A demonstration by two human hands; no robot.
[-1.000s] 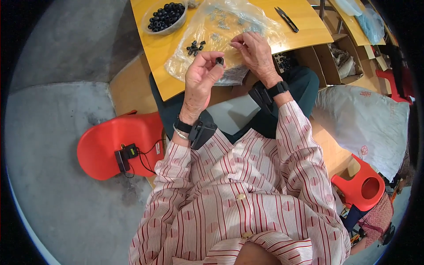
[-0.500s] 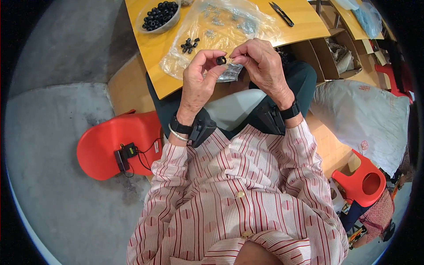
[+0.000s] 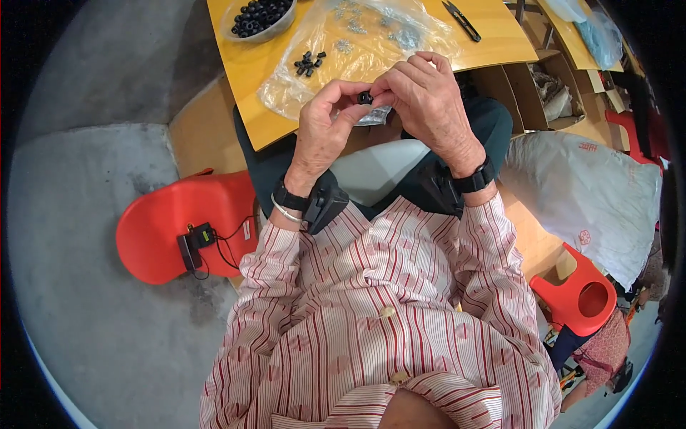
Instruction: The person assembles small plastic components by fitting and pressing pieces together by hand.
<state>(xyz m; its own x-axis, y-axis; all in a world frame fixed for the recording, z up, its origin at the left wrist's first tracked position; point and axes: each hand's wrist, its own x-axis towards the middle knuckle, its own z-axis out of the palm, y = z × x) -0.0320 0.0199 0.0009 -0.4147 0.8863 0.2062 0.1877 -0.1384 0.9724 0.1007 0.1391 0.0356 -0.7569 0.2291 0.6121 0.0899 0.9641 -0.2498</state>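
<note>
Between thumb and forefinger, my left hand (image 3: 319, 132) pinches a small round black plastic piece (image 3: 365, 98) with a hole in it. My right hand (image 3: 434, 107) meets it from the other side, fingertips pressed together against the piece; anything inside that pinch is hidden. Both hands are above the near edge of the yellow table (image 3: 246, 93). Just beyond them lies a clear plastic bag (image 3: 296, 80), spread flat. Several short black pieces (image 3: 309, 66) are heaped on it, and farther back sit small piles of shiny metal bits (image 3: 344, 46).
A clear plastic tub (image 3: 275, 31) of round black pieces stands at the table's far left. Black thread snips (image 3: 462, 21) lie at the far right. Cardboard boxes (image 3: 518, 96) and a stuffed white sack (image 3: 582, 193) are on my right; a red chair (image 3: 153, 236) carries a black device (image 3: 189, 252).
My right hand has closed in on the black piece and turned slightly, covering the small pale bit seen at its fingertips earlier. My left hand keeps its pinch.
</note>
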